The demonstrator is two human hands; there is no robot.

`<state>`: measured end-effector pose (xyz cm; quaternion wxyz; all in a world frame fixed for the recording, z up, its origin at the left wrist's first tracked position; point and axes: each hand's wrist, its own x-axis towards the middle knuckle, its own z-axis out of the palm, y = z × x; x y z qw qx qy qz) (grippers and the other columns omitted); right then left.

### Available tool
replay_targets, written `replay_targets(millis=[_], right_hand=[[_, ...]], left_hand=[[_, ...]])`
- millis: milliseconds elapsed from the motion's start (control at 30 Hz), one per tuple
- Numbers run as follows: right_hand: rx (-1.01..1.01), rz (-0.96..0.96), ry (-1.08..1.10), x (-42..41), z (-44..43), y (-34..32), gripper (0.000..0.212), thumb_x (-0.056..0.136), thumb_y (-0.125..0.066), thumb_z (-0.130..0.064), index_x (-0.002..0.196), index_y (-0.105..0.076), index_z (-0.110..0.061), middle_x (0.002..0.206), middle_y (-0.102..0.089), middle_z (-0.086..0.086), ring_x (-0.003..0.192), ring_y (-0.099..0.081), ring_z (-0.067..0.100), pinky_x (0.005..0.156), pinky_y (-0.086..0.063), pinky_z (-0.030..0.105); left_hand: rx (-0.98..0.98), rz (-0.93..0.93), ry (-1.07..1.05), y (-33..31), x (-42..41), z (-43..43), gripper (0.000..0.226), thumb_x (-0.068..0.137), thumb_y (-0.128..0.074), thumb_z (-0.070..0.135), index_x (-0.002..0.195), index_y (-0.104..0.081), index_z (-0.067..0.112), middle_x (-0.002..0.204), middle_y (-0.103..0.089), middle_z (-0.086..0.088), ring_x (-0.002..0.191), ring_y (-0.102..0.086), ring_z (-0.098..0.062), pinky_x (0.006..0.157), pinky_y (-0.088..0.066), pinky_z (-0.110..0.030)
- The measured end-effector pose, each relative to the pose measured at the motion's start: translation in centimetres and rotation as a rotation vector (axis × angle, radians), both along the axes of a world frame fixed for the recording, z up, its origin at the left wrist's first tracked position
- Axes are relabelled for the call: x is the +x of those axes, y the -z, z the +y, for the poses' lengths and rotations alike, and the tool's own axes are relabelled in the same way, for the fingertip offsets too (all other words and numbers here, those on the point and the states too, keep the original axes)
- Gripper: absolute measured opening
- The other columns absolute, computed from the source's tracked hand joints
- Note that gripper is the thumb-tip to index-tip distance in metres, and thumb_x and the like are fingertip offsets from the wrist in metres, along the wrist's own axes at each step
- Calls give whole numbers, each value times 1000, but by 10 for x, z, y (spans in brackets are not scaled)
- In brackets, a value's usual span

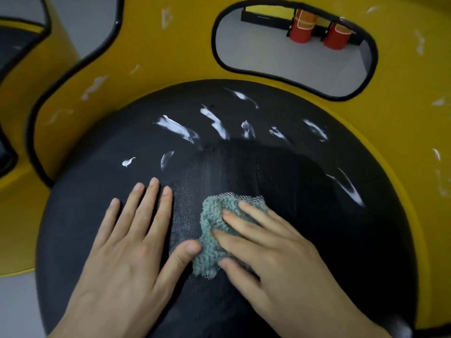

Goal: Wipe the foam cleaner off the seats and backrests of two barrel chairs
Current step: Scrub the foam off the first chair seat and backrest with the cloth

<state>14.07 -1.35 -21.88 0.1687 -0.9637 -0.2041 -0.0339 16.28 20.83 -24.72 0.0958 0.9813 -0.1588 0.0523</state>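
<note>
Foam cleaner, white streaks (175,129), sits in an arc across the far half of the round black textured seat (341,240) of the near yellow barrel chair. Thinner white smears (95,86) dot the yellow backrest (170,57) around its black-edged oval cut-out (292,57).

Teal-grey knitted cloth (212,215) lies bunched on the near-middle of the seat. Right grip (273,242) is spread on top of it, fingers fairly straight, pressing down, not pinching; it holds nothing by curl. Left grip (122,252) is flat on the bare seat just beside the cloth, fingers straight and fanned, thumb tip touching the cloth edge, holding nothing. It looks like a brace.

Step in hand, as I judge it: wiping the seat of the first chair. The middle of the seat (231,162) shows damp wipe marks and no foam, so roughly the near half is done. The far arc and a long streak at right (351,189) are not yet wiped, and the backrest looks untouched.

The next move calls for pushing the cloth forward, away from the body, through the streaks. Pressure should stay flat so the foam lifts rather than smears. The left grip may need to move off the seat.

Second yellow chair (24,45) sits at far left, mostly out of view; I cannot tell whether it has foam on it. Red cylinders (300,28) show through the cut-out, on the grey floor.
</note>
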Motion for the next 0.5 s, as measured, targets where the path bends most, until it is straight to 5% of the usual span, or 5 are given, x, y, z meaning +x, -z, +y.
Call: replay_targets(millis=[133, 267, 333, 433, 500], right_hand=[[459, 43, 69, 8, 2, -20, 22, 96, -60, -29, 114, -72, -31, 123, -66, -24, 119, -59, -6, 105, -46, 22], [1341, 548, 220, 13, -5, -51, 23, 94, -58, -15, 99, -77, -26, 105, -76, -3, 100, -72, 12, 84, -55, 25], [1208, 521, 244, 14, -14, -50, 25, 95, -58, -8, 99, -74, -27, 106, -76, -4, 102, -71, 10, 83, -55, 26], [521, 205, 339, 14, -37, -35, 38, 97, -53, -7, 107, -66, -41, 123, -64, -26, 126, -50, -10, 100, -45, 19], [292, 82, 325, 14, -51, -32, 46, 95, -46, -6, 111, -61, -47, 134, -50, -37, 136, -28, -19, 108, -28, 14]], left_hand=[[-13, -2, -2, -1, -1, 0, 81, 105, -15, 68, 156, -37, 9, 164, -31, -10, 153, -19, -21, 121, -9, -41], [-24, 4, 2, -1, -1, 1, 78, 105, -14, 66, 158, -34, 11, 165, -28, -9, 154, -16, -20, 122, -9, -41], [-26, 2, -1, -1, -1, 1, 79, 105, -15, 66, 157, -35, 11, 165, -29, -9, 154, -16, -20, 122, -8, -41], [-33, -10, 1, 0, -1, 0, 79, 105, -17, 67, 156, -37, 10, 164, -30, -10, 153, -18, -21, 121, -10, -42], [-39, -13, 2, 0, 0, 0, 80, 104, -17, 68, 156, -37, 10, 164, -31, -10, 153, -18, -21, 121, -10, -43]])
